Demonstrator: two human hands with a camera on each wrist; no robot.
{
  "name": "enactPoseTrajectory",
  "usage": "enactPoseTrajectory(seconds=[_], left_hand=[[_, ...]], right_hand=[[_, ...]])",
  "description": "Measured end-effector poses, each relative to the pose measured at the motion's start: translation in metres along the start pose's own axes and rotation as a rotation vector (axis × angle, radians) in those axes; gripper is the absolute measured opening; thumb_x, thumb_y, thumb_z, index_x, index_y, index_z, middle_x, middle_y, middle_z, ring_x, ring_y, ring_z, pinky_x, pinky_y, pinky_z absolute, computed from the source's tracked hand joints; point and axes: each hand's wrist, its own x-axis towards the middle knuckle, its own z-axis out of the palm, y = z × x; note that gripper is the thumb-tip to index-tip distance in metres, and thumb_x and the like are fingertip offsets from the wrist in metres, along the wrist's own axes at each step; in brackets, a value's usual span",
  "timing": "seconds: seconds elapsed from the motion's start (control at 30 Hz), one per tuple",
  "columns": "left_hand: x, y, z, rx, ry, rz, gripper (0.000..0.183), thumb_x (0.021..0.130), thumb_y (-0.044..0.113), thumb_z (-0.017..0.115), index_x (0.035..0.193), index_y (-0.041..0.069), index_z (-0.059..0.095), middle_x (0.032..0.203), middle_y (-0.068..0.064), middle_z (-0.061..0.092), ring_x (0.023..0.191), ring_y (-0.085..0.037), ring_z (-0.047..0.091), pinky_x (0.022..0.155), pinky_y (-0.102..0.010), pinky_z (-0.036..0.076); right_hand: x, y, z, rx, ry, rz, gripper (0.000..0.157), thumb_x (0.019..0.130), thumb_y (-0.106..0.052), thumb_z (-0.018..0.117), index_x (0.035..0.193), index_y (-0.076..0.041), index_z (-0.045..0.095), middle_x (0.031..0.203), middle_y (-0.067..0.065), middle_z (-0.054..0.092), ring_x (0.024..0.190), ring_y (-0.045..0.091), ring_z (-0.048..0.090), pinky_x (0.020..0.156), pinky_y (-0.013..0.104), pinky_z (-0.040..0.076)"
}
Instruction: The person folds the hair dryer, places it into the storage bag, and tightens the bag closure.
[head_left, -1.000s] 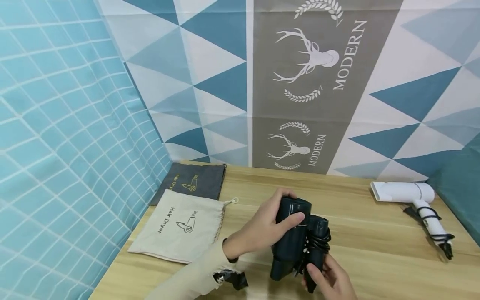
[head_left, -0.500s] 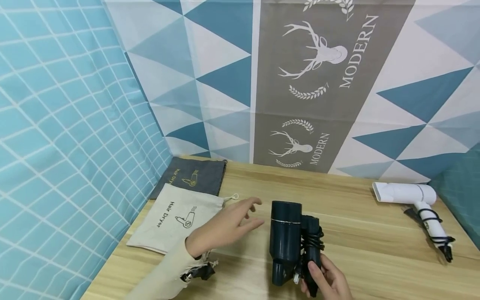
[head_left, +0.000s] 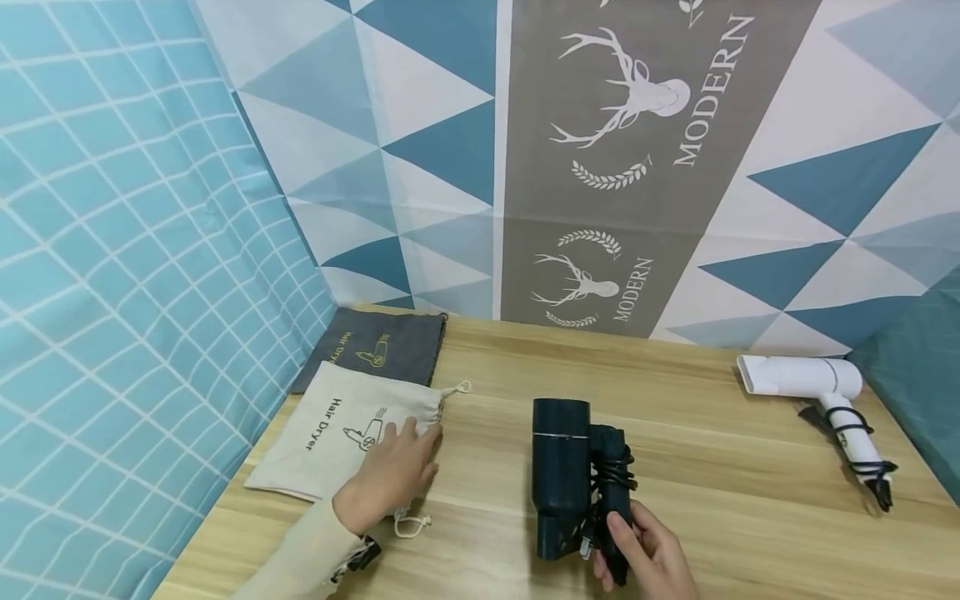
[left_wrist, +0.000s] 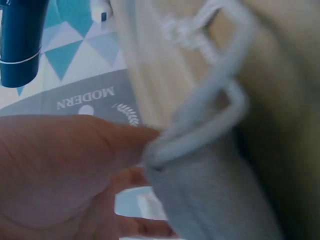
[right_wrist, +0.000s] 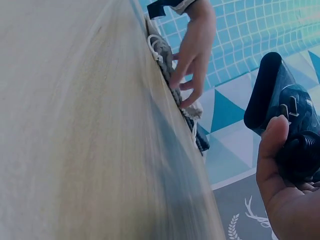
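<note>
A dark hair dryer (head_left: 561, 467) is raised over the wooden table, its black cord wound round the folded handle (head_left: 617, 487). My right hand (head_left: 651, 550) grips the handle's lower end, and the right wrist view shows my thumb beside the metal plug prongs (right_wrist: 289, 107). A cream drawstring pouch (head_left: 330, 425) printed "Hair Dryer" lies flat at the left. Over its drawstring edge is my left hand (head_left: 390, 477), fingers spread and loosely bent. In the left wrist view my thumb touches the gathered cloth (left_wrist: 210, 195); the fingertips are partly hidden behind it.
A dark grey pouch (head_left: 390, 343) lies partly beneath the cream one, near the blue tiled-pattern cloth (head_left: 150, 250). At the far right a white hair dryer (head_left: 802, 377) rests with its cord wrapped round the handle. Patterned cloth (head_left: 435, 150) hangs behind the wooden table (head_left: 697, 433).
My left hand has let go of the dark hair dryer's barrel and moved left and down onto the cream pouch. My right hand still holds the dryer, now turned more upright.
</note>
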Motion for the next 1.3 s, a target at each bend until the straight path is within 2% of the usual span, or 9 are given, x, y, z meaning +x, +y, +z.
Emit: enactPoseTrajectory(seconds=[0.13, 0.3, 0.53, 0.63, 0.77, 0.9, 1.0, 1.2, 1.3], left_hand=[[-0.003, -0.005, 0.004, 0.019, -0.009, 0.037, 0.047, 0.081, 0.018, 0.061, 0.126, 0.017, 0.045, 0.101, -0.013, 0.049, 0.078, -0.027, 0.046, 0.044, -0.029, 0.038], [-0.004, -0.01, 0.008, -0.022, 0.013, 0.107, 0.056, 0.077, 0.012, 0.064, 0.129, 0.01, 0.042, 0.097, -0.01, 0.051, 0.077, -0.024, 0.049, 0.054, -0.031, 0.043], [-0.006, -0.013, 0.015, -0.022, 0.17, 0.206, 0.04, 0.083, 0.002, 0.049, 0.122, 0.0, 0.044, 0.087, -0.004, 0.05, 0.067, -0.014, 0.048, 0.057, -0.027, 0.043], [-0.009, -0.011, 0.014, 0.0, 0.22, 0.238, 0.03, 0.079, -0.002, 0.055, 0.108, 0.002, 0.054, 0.085, -0.004, 0.051, 0.067, -0.013, 0.047, 0.056, -0.026, 0.043], [-0.011, -0.001, 0.002, 0.043, 0.233, 0.255, 0.031, 0.068, -0.007, 0.065, 0.097, 0.004, 0.06, 0.091, -0.007, 0.053, 0.075, -0.018, 0.048, 0.063, -0.028, 0.045], [-0.012, 0.017, -0.017, 0.026, 0.182, 0.306, 0.062, 0.067, -0.004, 0.069, 0.124, 0.003, 0.049, 0.117, -0.012, 0.05, 0.1, -0.028, 0.051, 0.084, -0.039, 0.046], [-0.011, 0.032, -0.03, -0.016, 0.134, 0.379, 0.08, 0.066, -0.003, 0.07, 0.137, 0.006, 0.034, 0.133, -0.014, 0.039, 0.114, -0.033, 0.045, 0.095, -0.046, 0.037], [0.006, 0.054, -0.045, -0.055, 0.13, 0.554, 0.079, 0.077, -0.001, 0.06, 0.143, 0.01, 0.018, 0.147, -0.011, 0.017, 0.127, -0.024, 0.034, 0.101, -0.039, 0.032], [0.017, 0.061, -0.049, -0.08, 0.154, 0.63, 0.078, 0.08, 0.003, 0.058, 0.144, 0.014, 0.014, 0.149, -0.007, 0.013, 0.132, -0.021, 0.024, 0.103, -0.036, 0.029]], right_hand=[[0.0, 0.0, 0.0, 0.016, -0.034, 0.006, 0.044, 0.097, -0.03, 0.037, 0.122, 0.006, 0.038, 0.069, 0.02, 0.06, 0.053, 0.032, 0.056, 0.053, 0.044, 0.049], [0.002, 0.002, -0.002, 0.017, -0.005, 0.05, 0.045, 0.096, -0.033, 0.039, 0.121, 0.004, 0.04, 0.072, 0.022, 0.06, 0.055, 0.032, 0.057, 0.053, 0.044, 0.05], [0.004, 0.003, -0.004, 0.029, 0.008, 0.083, 0.047, 0.095, -0.036, 0.04, 0.122, 0.004, 0.04, 0.073, 0.023, 0.06, 0.056, 0.032, 0.059, 0.055, 0.047, 0.05], [0.004, 0.004, -0.005, 0.041, 0.01, 0.099, 0.05, 0.094, -0.038, 0.041, 0.123, 0.004, 0.039, 0.073, 0.022, 0.06, 0.055, 0.032, 0.058, 0.056, 0.048, 0.05], [0.004, 0.003, -0.006, 0.051, 0.023, 0.108, 0.052, 0.093, -0.039, 0.043, 0.123, 0.003, 0.039, 0.073, 0.023, 0.059, 0.053, 0.032, 0.058, 0.056, 0.048, 0.05], [0.003, 0.002, -0.009, 0.052, 0.037, 0.103, 0.05, 0.093, -0.039, 0.044, 0.121, 0.003, 0.041, 0.072, 0.023, 0.059, 0.053, 0.033, 0.057, 0.055, 0.048, 0.05], [0.002, 0.0, -0.011, 0.04, 0.046, 0.088, 0.048, 0.093, -0.038, 0.044, 0.116, 0.003, 0.043, 0.071, 0.023, 0.059, 0.053, 0.034, 0.057, 0.055, 0.048, 0.05], [0.0, -0.006, -0.017, -0.012, 0.058, -0.007, 0.038, 0.095, -0.032, 0.041, 0.102, 0.005, 0.045, 0.068, 0.022, 0.059, 0.051, 0.036, 0.057, 0.056, 0.044, 0.05], [-0.001, -0.008, -0.021, -0.015, 0.066, -0.033, 0.036, 0.096, -0.031, 0.04, 0.103, 0.004, 0.045, 0.067, 0.021, 0.059, 0.051, 0.035, 0.056, 0.055, 0.043, 0.05]])
